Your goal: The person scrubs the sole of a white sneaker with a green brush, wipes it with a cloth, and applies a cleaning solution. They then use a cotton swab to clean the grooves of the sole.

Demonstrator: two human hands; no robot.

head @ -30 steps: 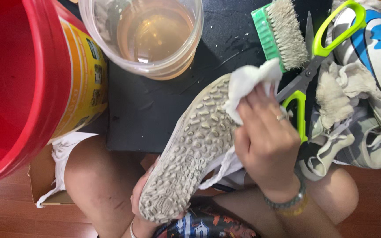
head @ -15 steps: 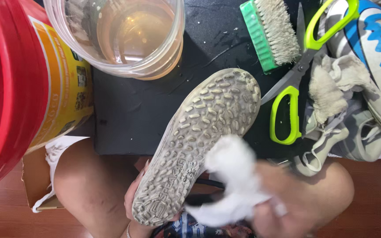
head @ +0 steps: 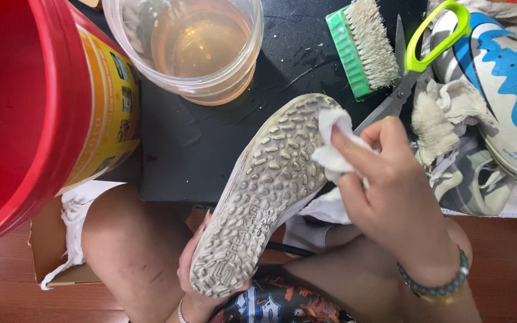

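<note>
A dirty grey shoe (head: 267, 191) lies sole-up over my lap, its studded sole facing me. My left hand (head: 191, 281) grips it from below at the heel; only the fingers show. My right hand (head: 393, 191) presses a crumpled white cloth (head: 333, 146) against the toe end of the sole. A beaded bracelet sits on my right wrist.
A red bucket (head: 25, 113) with a yellow label stands at left. A clear tub of yellowish water (head: 189, 48) sits at the top. A green scrub brush (head: 363, 45), green-handled scissors (head: 414, 60), rags and a white-and-blue shoe (head: 504, 90) lie on the black mat at right.
My right hand with the cloth went from the toe down toward my lap, then back up to the toe end of the sole. The shoe stayed held.
</note>
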